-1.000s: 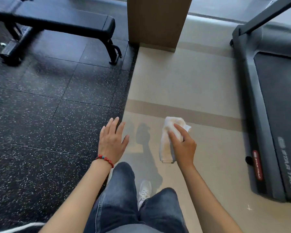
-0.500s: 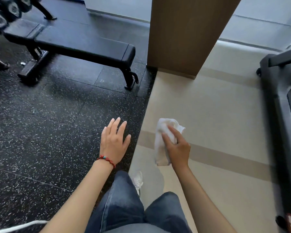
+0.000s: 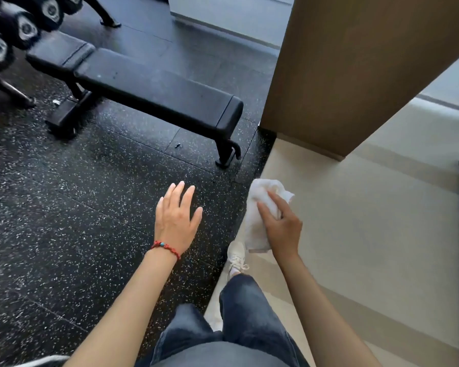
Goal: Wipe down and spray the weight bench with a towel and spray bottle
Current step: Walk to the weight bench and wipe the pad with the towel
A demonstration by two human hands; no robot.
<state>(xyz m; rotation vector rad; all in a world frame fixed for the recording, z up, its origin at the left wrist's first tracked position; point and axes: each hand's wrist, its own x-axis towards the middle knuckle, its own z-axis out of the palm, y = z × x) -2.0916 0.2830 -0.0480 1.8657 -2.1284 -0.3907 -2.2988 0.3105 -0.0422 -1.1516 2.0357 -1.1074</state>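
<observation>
Your right hand (image 3: 282, 226) grips a white towel (image 3: 260, 207) w/ fingers closed; left hand (image 3: 176, 221) spread wide, holding nothing. Black bench (image 3: 154, 88) sits ahead, well apart.

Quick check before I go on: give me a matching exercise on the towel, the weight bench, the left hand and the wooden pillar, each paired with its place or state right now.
Column one:
1. towel
2. weight bench
3. left hand
4. wooden pillar

Column two:
A. open, holding nothing, over the black speckled floor
B. stands on the black floor, ahead and to the left
C. gripped in the right hand
D. rises where the black floor meets the pale floor, right of the bench

Pairs: 1-C, 2-B, 3-A, 4-D
</observation>
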